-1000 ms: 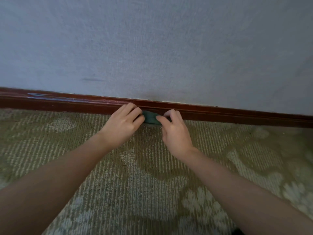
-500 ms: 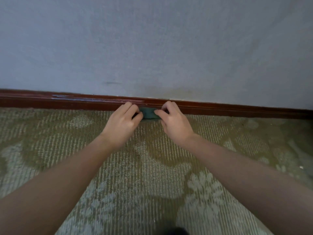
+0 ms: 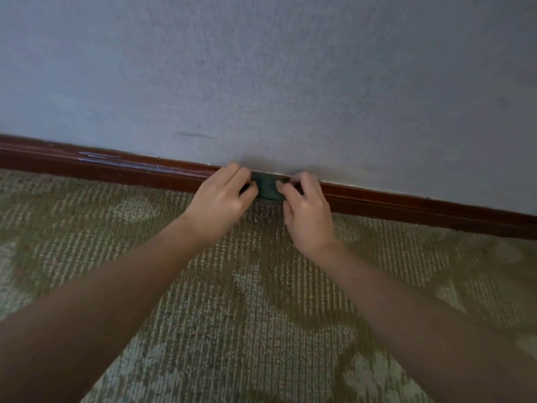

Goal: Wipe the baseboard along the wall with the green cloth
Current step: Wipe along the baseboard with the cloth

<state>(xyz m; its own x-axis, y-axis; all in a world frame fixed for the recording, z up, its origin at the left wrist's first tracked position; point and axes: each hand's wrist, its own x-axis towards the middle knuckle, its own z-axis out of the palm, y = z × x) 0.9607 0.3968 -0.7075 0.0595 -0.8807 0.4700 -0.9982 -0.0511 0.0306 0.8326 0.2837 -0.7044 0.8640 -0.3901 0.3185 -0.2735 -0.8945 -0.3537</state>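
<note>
Both hands are shown close together at the foot of the wall. The left hand (image 3: pixel 220 200) is curled over the left end of the green cloth (image 3: pixel 267 188) and the right hand (image 3: pixel 308 216) over its right end. At each end the cloth is pinched between thumb and bent fingers, so neither hand is open.

The cloth is seen as a small bunched wad, largely hidden by the fingers. It is pressed against the face of the baseboard (image 3: pixel 406 206), with its lower edge close to the carpet (image 3: pixel 261 301). This two-handed grip is judged to serve pressure: the wad is braced from both sides so that it can be drawn along the narrow moulding without rolling or slipping off. The fingertips appear to be laid over the top edge of the board, where dust would be expected to settle.

The dark red-brown baseboard is seen to cross the whole view, sloping down from left to right, between the pale grey wall (image 3: pixel 261 68) and the patterned carpet. Pale streaks (image 3: pixel 100 156) are visible on the board well to the left of the hands; whether they are scuffs, moisture or glare cannot be told. A faint dark mark (image 3: pixel 197 135) is noted on the wall above the board. Long stretches of board are left on both sides, so the wiping is judged to be under way rather than complete.
</note>
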